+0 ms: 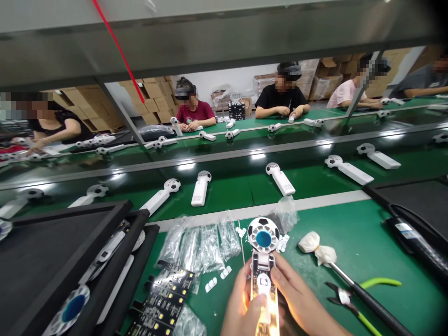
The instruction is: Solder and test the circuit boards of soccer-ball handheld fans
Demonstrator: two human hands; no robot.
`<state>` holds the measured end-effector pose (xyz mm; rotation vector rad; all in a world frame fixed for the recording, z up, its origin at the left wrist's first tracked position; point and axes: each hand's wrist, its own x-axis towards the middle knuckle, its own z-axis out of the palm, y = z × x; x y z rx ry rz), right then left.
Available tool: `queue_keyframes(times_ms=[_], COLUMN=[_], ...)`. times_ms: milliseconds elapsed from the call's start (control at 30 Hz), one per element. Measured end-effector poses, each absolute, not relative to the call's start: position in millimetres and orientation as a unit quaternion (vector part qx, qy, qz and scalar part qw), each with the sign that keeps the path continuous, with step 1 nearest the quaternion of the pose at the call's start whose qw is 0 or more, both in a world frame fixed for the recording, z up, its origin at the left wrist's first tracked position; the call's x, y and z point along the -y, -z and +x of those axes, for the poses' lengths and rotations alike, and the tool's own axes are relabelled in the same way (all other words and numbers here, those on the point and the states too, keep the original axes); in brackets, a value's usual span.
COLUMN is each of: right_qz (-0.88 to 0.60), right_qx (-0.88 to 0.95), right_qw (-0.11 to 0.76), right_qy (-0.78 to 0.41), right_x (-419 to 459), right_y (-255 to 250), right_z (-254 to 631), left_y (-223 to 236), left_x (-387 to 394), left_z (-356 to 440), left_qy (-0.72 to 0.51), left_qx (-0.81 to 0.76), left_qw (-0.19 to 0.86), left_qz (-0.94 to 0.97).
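Grips fan in left hand, thumb on its face, and clasps its edge with right hand, above bench near bags. Looks light and stiff, likely fragile at bare board; best held by long side edges.

Stacked brown cartons against a pale wall, apparently plain, beyond long green tables under reflected white light.
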<state>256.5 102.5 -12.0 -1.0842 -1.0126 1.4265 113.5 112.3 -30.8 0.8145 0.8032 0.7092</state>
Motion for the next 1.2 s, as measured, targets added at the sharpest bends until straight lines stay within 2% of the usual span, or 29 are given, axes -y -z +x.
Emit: queue_keyframes(times_ms=[633,933,1200], right_qz=[-0.461,-0.455,-0.443], right_qx=[0.398,0.364,0.378], right_qw=[0.483,0.478,0.577], right_qy=[-0.629,-0.657,-0.573], right_x=[-101,-101,-111], right_y=[19,17,16], right_z=[258,257,267], left_y=[21,11,30], left_x=[-113,-114,-110], left_z=[116,119,116], left_qy=[-0.358,-0.312,-0.356], left_qx=[-0.383,-0.445,-0.451], left_qw=[0.768,0.766,0.664], left_qz=[0.369,0.343,0.479])
